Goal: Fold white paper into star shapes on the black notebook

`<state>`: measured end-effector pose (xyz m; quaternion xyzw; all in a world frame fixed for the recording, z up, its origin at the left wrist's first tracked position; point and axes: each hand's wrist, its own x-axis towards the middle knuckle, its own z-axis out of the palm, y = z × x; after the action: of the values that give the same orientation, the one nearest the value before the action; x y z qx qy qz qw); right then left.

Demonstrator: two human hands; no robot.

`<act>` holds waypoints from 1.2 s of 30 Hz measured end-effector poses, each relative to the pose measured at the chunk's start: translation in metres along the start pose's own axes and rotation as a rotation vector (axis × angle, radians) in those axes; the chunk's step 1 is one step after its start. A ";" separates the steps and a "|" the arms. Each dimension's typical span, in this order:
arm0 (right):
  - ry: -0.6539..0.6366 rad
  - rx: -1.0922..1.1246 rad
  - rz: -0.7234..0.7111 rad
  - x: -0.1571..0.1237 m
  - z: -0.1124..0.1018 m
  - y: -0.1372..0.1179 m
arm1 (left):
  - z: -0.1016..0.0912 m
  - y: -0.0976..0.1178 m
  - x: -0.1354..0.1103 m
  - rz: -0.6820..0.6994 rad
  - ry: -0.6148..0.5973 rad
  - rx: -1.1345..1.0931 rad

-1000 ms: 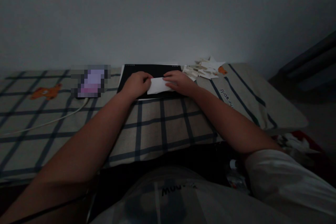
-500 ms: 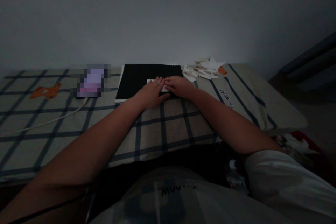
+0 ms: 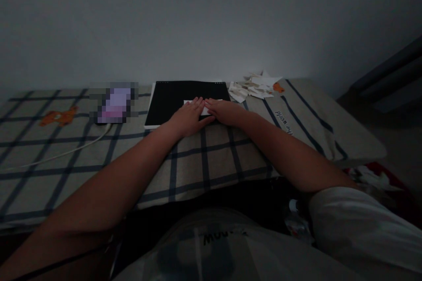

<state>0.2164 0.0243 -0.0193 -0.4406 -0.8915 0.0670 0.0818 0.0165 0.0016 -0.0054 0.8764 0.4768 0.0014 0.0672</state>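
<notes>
A small piece of white paper [image 3: 205, 110] lies on a black-covered spiral notebook [image 3: 178, 92], mostly covered by my hands. My left hand [image 3: 189, 117] rests flat on the paper's left part, fingers stretched out and thumb pointing right. From the other side my right hand [image 3: 226, 111] lies on the paper's right part, its fingers stretched towards the left hand and bent a little. Both hands are open and press on the paper without gripping it. The fingertips of the two hands are close together.
Torn white paper scraps [image 3: 255, 87] lie in a pile right of the notebook. At left are a phone [image 3: 115, 103] with a white cable [image 3: 79, 145]. A checked cloth [image 3: 187, 162] covers the table against the wall. Below right are a bottle [image 3: 296, 219] and more scraps [image 3: 372, 179].
My right hand has shifted slightly right, and its fingers look straighter on the paper. The left hand stays nearly in place.
</notes>
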 end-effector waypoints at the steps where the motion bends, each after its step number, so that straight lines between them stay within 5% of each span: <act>1: 0.003 -0.006 -0.010 0.000 0.000 0.000 | 0.001 0.002 0.000 -0.005 0.014 0.004; 13: 0.024 -0.033 -0.003 -0.004 -0.002 -0.003 | 0.017 0.007 0.002 -0.107 0.211 0.055; 27: 0.027 -0.179 0.155 -0.019 0.000 -0.020 | 0.020 0.004 -0.003 -0.242 0.219 0.107; 36: -0.007 -0.254 0.314 -0.023 -0.009 -0.040 | 0.009 0.020 -0.011 -0.359 0.163 0.213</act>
<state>0.2010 -0.0181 -0.0052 -0.5807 -0.8134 -0.0323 0.0110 0.0280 -0.0189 -0.0115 0.7768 0.6263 0.0101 -0.0653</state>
